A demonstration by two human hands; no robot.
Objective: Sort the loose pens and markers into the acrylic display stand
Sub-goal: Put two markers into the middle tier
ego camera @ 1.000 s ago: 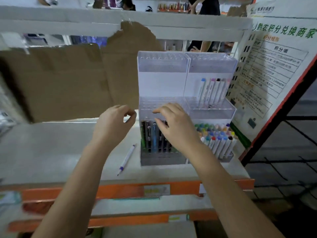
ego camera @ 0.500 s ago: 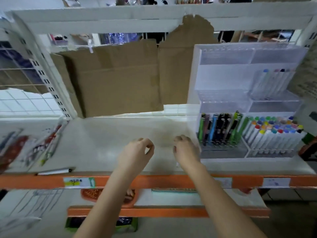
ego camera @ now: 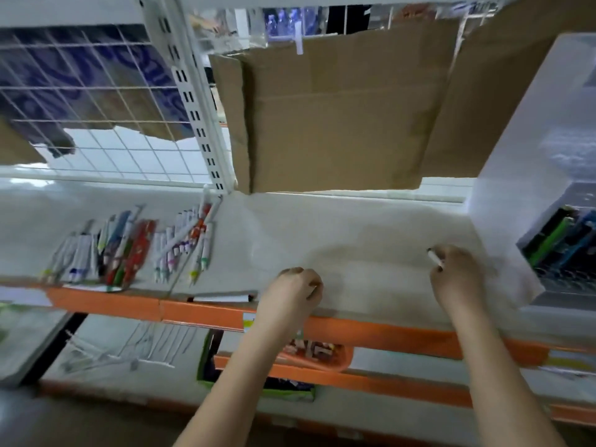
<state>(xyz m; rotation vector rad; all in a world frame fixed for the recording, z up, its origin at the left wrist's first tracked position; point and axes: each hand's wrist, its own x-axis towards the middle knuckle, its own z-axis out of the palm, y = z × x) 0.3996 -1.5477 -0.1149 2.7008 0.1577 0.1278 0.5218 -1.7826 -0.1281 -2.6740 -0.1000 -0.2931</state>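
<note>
Change from half a second earlier: the view has swung left. The display stand (ego camera: 516, 175), then filling the right third, now shows only its left side at the right border; the loose pens and markers (ego camera: 135, 250), then at the far left, now lie left of centre. Both hands have stayed low over the front of the shelf (ego camera: 354, 227), and a white pen end now shows at the right one.

Left hand (ego camera: 298, 290): fingers curled in toward the palm, thumb against them, knuckles up, over the front edge of the shelf. Whether anything is held cannot be told.

Right hand (ego camera: 458, 279): fingers curled, pinching a pen (ego camera: 433, 258), a slim white barrel with a dark tip, angled up and to the left. It sits just left of the stand.

Display stand: clear and frosted acrylic, boxy, stepped. Its lowest compartment holds upright pens (ego camera: 561, 240) in green, blue and black.

Loose pens and markers: a fanned spread lying flat on the left part of the shelf, well apart from the stand. White barrels with coloured caps, plus red, blue and green bodies. Blurred; no count possible.

Shelf: matt off-white top, orange front strip (ego camera: 200, 312).

Cardboard (ego camera: 338, 114): brown flattened sheets with fold lines, standing behind the shelf.

Wire grid (ego camera: 96, 101): white mesh panel at upper left, beside a slotted white upright (ego camera: 196, 104).

Lower shelf: an orange tray (ego camera: 325, 353) below the hands, contents unclear.
</note>
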